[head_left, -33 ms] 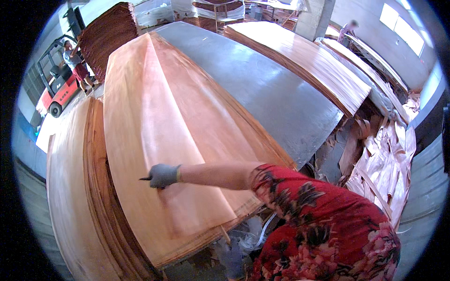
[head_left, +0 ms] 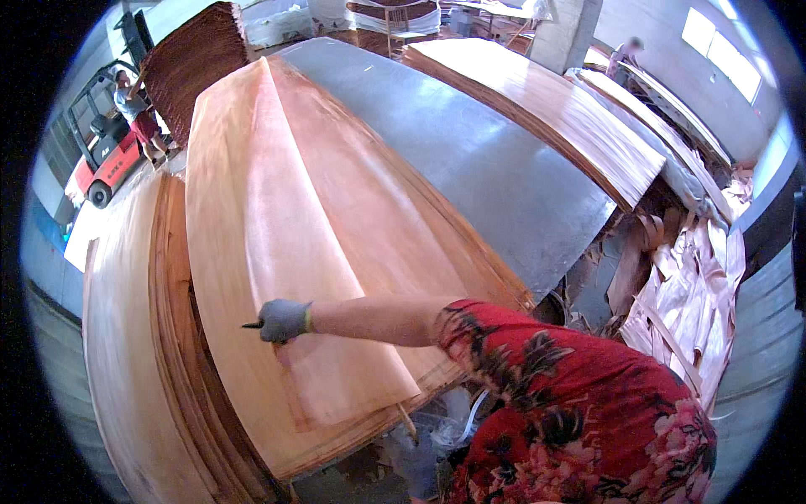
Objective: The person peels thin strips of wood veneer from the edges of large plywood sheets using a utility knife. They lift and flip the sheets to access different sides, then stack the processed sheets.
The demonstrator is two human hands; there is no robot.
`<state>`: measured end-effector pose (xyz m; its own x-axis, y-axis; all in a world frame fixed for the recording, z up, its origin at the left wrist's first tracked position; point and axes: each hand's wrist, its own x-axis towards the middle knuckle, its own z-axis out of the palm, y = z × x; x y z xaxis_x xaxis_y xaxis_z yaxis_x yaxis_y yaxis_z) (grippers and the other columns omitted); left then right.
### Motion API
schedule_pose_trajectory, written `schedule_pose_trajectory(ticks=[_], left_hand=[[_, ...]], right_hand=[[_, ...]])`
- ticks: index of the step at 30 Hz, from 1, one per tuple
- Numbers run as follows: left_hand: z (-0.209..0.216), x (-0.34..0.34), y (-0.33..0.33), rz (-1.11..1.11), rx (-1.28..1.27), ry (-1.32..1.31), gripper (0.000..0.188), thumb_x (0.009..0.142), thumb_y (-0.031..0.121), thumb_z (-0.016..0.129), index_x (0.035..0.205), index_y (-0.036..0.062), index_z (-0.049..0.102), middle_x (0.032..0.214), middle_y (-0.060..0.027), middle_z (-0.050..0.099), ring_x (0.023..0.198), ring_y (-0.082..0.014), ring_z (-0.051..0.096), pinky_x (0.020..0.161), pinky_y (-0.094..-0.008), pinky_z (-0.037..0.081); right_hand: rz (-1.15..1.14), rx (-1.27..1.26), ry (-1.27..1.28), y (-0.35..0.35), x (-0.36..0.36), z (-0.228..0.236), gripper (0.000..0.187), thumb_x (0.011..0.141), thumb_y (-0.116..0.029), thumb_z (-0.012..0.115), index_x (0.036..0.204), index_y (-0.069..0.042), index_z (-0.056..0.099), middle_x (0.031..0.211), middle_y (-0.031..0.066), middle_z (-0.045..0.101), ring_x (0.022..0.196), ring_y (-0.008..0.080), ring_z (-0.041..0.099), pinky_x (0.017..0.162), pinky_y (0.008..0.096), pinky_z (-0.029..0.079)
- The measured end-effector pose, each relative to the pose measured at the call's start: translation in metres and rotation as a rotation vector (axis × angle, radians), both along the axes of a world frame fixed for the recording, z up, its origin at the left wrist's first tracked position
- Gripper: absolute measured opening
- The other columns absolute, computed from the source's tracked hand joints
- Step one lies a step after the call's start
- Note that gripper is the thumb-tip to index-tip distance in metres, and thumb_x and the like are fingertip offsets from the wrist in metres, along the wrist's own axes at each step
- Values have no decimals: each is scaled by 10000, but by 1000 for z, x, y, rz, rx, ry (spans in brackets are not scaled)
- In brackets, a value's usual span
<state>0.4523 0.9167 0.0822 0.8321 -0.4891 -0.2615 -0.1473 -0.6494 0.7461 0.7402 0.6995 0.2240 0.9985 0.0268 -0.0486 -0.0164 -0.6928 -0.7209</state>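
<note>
My right hand (head_left: 284, 321), in a grey glove, reaches left across a stack of wood veneer (head_left: 225, 277). Its fingers are closed, and a small dark pointed tool (head_left: 251, 325) sticks out from them; its kind is not clear. Beneath and beside the hand lies a pale pinkish veneer strip (head_left: 336, 370), narrow at the far end and widening toward me, on top of the stack. A thin wooden stick (head_left: 408, 424) juts at the stack's near edge. Below it, a bluish-grey shape (head_left: 420, 470) may be my gloved left hand; its fingers cannot be made out.
Another veneer stack (head_left: 126, 336) stands at left, a grey metal-like sheet (head_left: 470, 168) at right, then more veneer (head_left: 546, 101). Veneer scraps (head_left: 684, 294) pile up at right. A person (head_left: 138, 118) stands by a red forklift (head_left: 113, 168); another person (head_left: 621, 57) is at far right.
My right hand has moved slightly left with the dark tool. The pale strip's left edge beside it has shifted a little left as well.
</note>
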Motion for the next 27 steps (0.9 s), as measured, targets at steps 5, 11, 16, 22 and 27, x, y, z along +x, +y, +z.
schedule_pose_trajectory(ticks=[5,11,16,22,27], left_hand=[[67,9,-32,-309,174,-184,453,788,373,559,1063,13,542,994,-182,556,897,-350,517,795,-457,403],[65,16,-35,-352,79,-401,632,752,331,557,1277,24,388,1070,-170,550,947,-377,521,813,-493,391],[99,33,-25,-432,69,-687,564,857,359,444,1252,-39,384,964,-185,574,867,-297,563,778,-443,414],[186,44,-30,53,-635,1058,775,875,621,210,723,-37,591,358,-29,339,291,-140,362,347,-277,347],[214,48,-26,17,-835,1242,770,875,618,220,752,-45,592,366,-33,353,300,-151,383,340,-282,357]], right_hand=[[134,-105,80,53,28,-20,250,656,-231,532,668,-11,651,624,154,622,563,261,619,538,384,484],[257,166,83,55,2,7,263,731,-282,588,819,-47,665,630,85,623,525,174,561,528,342,462],[-229,146,-498,-53,-87,24,280,818,-280,590,947,-35,632,743,73,629,598,145,538,584,308,454],[-667,469,285,-39,-143,23,560,745,-530,627,808,23,571,598,49,503,464,129,450,407,287,360],[-476,1076,37,-2,-128,41,382,790,-308,653,942,34,578,809,72,591,647,186,575,592,296,493]])
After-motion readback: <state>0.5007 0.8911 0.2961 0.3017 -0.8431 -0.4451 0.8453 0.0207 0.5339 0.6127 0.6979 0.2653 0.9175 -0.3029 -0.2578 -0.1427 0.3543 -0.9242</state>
